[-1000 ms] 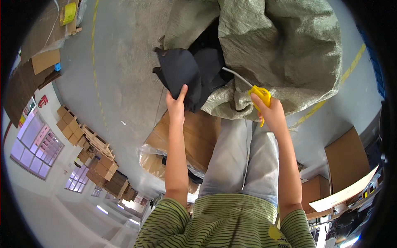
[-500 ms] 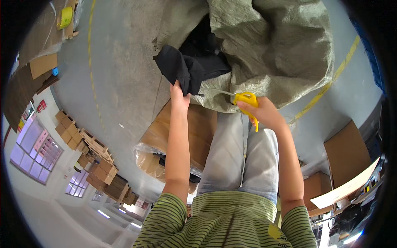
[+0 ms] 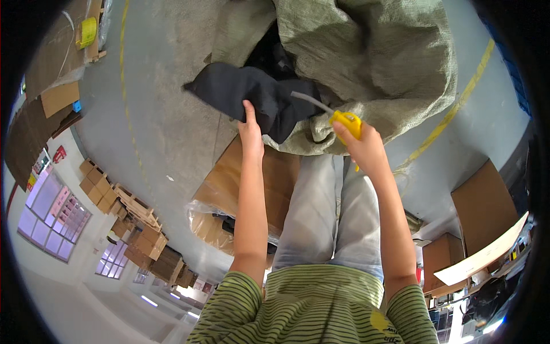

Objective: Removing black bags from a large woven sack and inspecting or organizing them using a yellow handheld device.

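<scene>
My left hand (image 3: 251, 133) grips a black cloth piece (image 3: 246, 94) by its near edge, thumb on top. The cloth spreads in folds over the mouth of a large grey-green woven sack (image 3: 378, 63); its exact kind is unclear. In my right hand (image 3: 366, 148), fingers closed round the grip, is a yellow air blow gun (image 3: 348, 122). Its thin, bent grey nozzle (image 3: 309, 98) points left, over the right part of the cloth. More black material (image 3: 275, 54) shows inside the sack's dark opening.
Below the sack lies a brown cardboard sheet (image 3: 229, 172) with clear plastic wrap at its edge. Stacked cartons (image 3: 146, 238) and pallets stand at left. Open cartons (image 3: 484, 206) are at right. Yellow lines (image 3: 444, 123) mark the grey floor.
The cloth has opened out and stretched to the left, with my left thumb now on top. The blow gun has turned and its nozzle has swung up over the cloth.
</scene>
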Available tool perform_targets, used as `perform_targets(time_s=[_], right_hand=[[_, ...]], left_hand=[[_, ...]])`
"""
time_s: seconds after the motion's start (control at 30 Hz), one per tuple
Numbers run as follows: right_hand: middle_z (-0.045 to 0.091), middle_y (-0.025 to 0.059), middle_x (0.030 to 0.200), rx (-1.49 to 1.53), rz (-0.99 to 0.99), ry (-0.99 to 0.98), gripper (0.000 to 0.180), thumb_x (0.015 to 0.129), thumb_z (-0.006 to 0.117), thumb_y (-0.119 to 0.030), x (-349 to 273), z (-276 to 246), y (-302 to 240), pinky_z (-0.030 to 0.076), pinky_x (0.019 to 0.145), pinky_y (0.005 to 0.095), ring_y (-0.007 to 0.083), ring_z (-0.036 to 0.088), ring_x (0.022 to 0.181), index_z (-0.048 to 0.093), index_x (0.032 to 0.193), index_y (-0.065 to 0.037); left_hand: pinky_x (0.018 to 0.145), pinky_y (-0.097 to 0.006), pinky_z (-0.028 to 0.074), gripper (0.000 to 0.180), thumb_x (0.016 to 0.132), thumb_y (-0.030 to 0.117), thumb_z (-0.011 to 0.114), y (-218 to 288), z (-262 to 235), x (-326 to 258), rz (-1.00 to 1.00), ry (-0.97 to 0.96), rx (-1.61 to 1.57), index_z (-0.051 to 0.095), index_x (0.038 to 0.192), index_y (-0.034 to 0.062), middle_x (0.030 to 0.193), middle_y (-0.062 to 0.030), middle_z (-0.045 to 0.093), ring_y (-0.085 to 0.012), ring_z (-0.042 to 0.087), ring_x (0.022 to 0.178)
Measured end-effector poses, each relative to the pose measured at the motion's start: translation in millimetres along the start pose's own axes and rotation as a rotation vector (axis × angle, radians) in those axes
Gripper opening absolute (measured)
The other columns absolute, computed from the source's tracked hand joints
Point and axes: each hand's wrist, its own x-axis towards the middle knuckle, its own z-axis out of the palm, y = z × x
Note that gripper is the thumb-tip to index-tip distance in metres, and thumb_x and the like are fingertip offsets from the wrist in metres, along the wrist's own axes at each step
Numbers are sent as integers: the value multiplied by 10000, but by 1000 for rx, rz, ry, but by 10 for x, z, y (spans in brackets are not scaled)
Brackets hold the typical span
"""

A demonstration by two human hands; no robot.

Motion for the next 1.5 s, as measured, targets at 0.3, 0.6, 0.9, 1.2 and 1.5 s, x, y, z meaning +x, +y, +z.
perform_targets(time_s=[0.3,0.6,0.9,1.2,1.5], right_hand=[[606,139,638,170,3,-85,581,785,624,-526,-119,111,-249,480,578,356,243,620,601,615,857,51],[519,22,549,476,28,-205,486,790,647,-498,-94,81,-21,387,403,260,107,489,420,566,735,-21],[501,34,520,252,73,-249,521,769,652,-520,32,-69,-20,392,390,265,115,486,400,575,727,-6],[513,29,528,163,19,-334,485,765,657,-505,5,69,-7,399,409,272,115,503,425,585,721,-27],[596,64,583,-337,-236,-240,520,777,615,-540,-63,61,16,444,476,268,128,576,493,598,737,-22]], left_hand=[[736,-307,505,382,901,399,481,-228,-979,521,-313,-307,-883,546,1120,93,1025,-95,598,-207,587,883],[446,-261,398,202,813,227,568,-348,-758,202,-907,-721,-1346,515,861,38,753,-63,477,-167,520,569],[534,-289,416,204,898,254,530,-330,-895,103,-208,-698,-443,546,952,57,740,-47,507,-168,497,612],[804,-276,473,350,902,263,560,-112,-1211,-56,-625,-741,178,565,1140,6,1037,-67,612,-169,587,920],[857,-308,455,650,751,433,699,144,-1805,-849,-447,-536,922,552,1141,-66,1074,-145,628,-199,598,972]])
